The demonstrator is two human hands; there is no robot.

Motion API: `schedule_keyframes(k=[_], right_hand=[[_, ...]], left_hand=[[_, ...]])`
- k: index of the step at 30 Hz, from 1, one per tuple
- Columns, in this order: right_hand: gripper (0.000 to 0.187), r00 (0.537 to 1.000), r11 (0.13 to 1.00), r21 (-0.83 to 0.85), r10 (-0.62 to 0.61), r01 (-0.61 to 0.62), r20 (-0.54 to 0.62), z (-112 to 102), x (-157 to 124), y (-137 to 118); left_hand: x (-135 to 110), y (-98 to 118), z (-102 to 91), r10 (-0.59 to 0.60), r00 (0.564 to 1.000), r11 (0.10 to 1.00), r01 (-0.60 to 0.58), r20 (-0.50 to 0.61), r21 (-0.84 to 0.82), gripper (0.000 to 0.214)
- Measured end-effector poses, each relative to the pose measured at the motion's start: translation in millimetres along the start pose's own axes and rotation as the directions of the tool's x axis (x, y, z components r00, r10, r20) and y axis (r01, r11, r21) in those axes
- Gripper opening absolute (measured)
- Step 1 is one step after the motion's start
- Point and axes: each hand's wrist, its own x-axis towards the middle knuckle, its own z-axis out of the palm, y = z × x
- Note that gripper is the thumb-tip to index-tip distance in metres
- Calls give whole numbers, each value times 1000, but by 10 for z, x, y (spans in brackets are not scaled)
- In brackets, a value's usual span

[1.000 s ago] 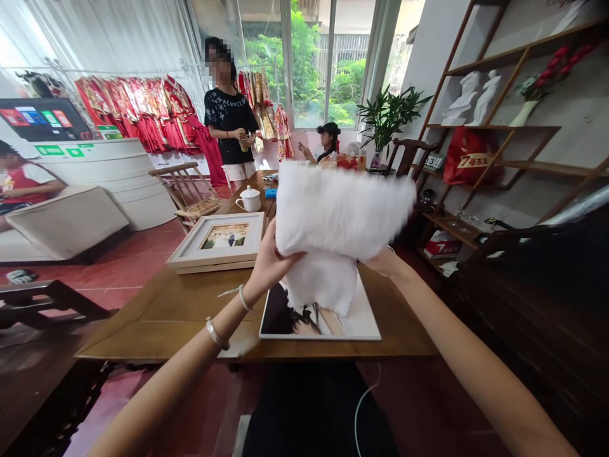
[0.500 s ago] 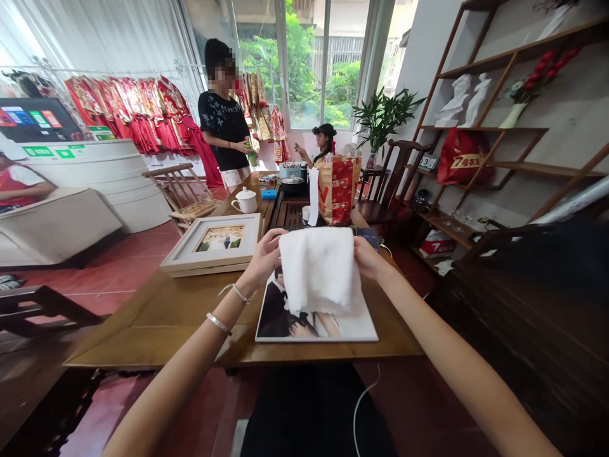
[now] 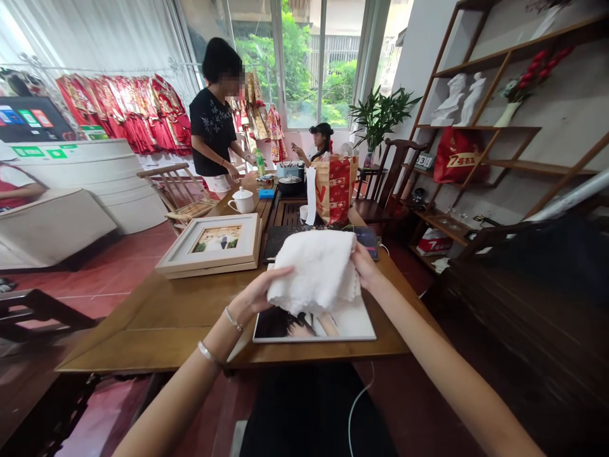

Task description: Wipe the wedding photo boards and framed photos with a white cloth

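Both my hands hold a folded white fluffy cloth [image 3: 314, 271] just above a large photo print [image 3: 345, 324] that lies flat at the near edge of the wooden table [image 3: 176, 311]. My left hand [image 3: 257, 293] grips the cloth's lower left edge, fingers closed under it. My right hand [image 3: 365, 265] pinches its upper right corner. The cloth covers the upper part of the print.
A framed photo [image 3: 212, 243] lies on the table to the left. Behind it stand a white teapot [image 3: 243, 200], a tea tray, a red paper bag [image 3: 335, 188] and a dark tablet. A person stands at the far end; another sits by the window. Wooden shelves line the right wall.
The cloth was held up and spread wide, then folded smaller and brought down over the print. The standing person has stepped closer to the table.
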Motion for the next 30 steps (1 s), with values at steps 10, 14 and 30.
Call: schedule_keyframes(k=[10,14,30], right_hand=[[49,999,992,119,42,-46,34,48,-229,-305],[45,974,956,215,166,-197,153,307,-383,-467],[46,940,880,337,338,-335,51,374,-491,-303]], left_hand=[[-255,730,303,132,983,990,-124,126,-69,44],[-197,974,424,269,945,960,-249,187,-126,74],[-10,57,-33,-45,965,988,82,-257,134,84]])
